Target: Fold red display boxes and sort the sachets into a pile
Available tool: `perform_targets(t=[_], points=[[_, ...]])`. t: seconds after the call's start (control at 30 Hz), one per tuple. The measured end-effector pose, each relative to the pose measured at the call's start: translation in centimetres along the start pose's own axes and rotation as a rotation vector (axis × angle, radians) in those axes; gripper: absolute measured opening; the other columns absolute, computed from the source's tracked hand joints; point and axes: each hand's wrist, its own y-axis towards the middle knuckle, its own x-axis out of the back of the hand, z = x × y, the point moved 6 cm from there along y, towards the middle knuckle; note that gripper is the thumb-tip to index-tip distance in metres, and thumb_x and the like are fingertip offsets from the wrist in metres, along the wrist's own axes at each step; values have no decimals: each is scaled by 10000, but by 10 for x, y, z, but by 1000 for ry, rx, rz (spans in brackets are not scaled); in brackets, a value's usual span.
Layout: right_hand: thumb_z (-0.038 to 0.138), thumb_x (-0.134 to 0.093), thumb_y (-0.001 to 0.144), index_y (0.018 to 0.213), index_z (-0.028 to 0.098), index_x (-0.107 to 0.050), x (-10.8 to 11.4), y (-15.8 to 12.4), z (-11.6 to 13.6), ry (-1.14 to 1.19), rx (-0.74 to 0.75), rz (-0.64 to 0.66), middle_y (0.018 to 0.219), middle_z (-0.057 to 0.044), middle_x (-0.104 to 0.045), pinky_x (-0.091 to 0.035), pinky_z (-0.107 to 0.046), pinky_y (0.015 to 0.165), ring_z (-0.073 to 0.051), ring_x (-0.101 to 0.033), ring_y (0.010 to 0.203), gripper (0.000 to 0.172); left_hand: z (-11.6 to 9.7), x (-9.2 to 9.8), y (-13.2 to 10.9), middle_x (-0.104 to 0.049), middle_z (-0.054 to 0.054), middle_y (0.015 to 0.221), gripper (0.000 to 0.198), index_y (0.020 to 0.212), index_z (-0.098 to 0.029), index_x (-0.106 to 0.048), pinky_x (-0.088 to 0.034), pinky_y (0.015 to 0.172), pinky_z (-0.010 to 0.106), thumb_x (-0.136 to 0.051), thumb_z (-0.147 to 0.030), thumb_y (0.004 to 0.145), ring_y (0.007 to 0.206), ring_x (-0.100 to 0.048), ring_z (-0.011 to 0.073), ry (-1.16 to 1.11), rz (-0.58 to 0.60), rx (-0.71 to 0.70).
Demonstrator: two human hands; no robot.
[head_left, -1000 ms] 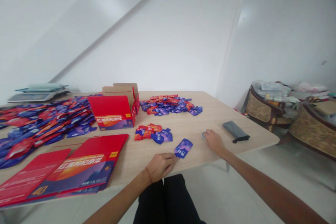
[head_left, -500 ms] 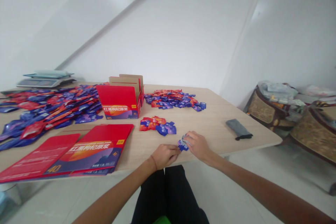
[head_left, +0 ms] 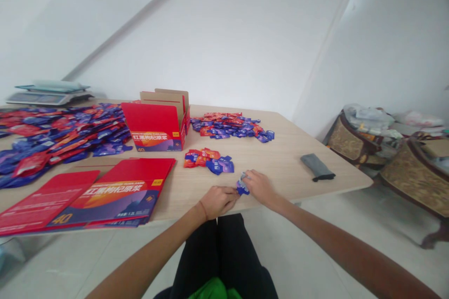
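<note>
A small purple packet (head_left: 242,190) lies at the near edge of the counter (head_left: 298,131), around the middle of that edge, between the two hands. The left hand (head_left: 219,202) has its fingers curled, with the tips touching the packet's left end; whether they pinch it or only press it down, I cannot tell. The right hand (head_left: 258,186) is closed on a pale wad (head_left: 243,176), probably cloth or tissue, held against the packet's upper part.

The packet is likely light, soft and a bit slippery, its contents probably giving under pressure; the flat end is the safer place to hold, as a hard squeeze in the middle could strain the seams.

Just beyond lies a small cluster of packets (head_left: 208,161), with a wider pile (head_left: 229,126) toward the far edge and a large heap (head_left: 77,131) on the left side. A red box (head_left: 152,124) stands upright between the heap and the pile, its brown flaps raised and its inside hidden. Flattened boxes (head_left: 119,196) are stacked along the near edge, left of the hands. A grey pouch (head_left: 317,167) lies near the right corner, contents unseen.
</note>
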Motion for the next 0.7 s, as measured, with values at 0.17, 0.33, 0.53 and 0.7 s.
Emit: perform_targets(t=[0.17, 0.33, 0.53, 0.7], points=[[216, -495, 1017, 1075, 224, -725, -4, 6, -27, -7, -122, 51, 1163, -90, -669, -437, -288, 862, -217, -560, 1062, 238, 1, -1, 0, -748, 66, 1221, 310, 1199, -218, -729, -564, 975, 288, -466, -231, 1036, 1133, -714, 196, 7, -9, -3], [194, -484, 1010, 1100, 240, -740, -2, 8, -42, 29, -223, 71, 1165, -79, -671, -428, -267, 852, -200, -573, 1060, 276, 1, -1, 0, -746, 62, 1227, 313, 1188, -218, -735, -562, 976, 290, -459, -235, 1043, 1137, -714, 195, 1, -21, -3], [203, -547, 985, 1097, 246, -741, 20, 8, -40, 154, -256, -62, 1132, -56, -672, -425, -256, 915, -180, -588, 1066, 228, 2, -2, -1, -752, 55, 1201, 307, 1185, -218, -733, -553, 986, 278, -461, -228, 1043, 1119, -718, 187, -3, -24, 3], [188, -578, 970, 1160, 266, -725, 40, 1, -28, 186, -195, -165, 1166, -45, -666, -441, -264, 929, -179, -580, 1089, 252, 0, -1, -1, -752, 57, 1197, 324, 1207, -229, -731, -551, 991, 275, -453, -223, 1041, 1125, -714, 186, -19, -35, -11]])
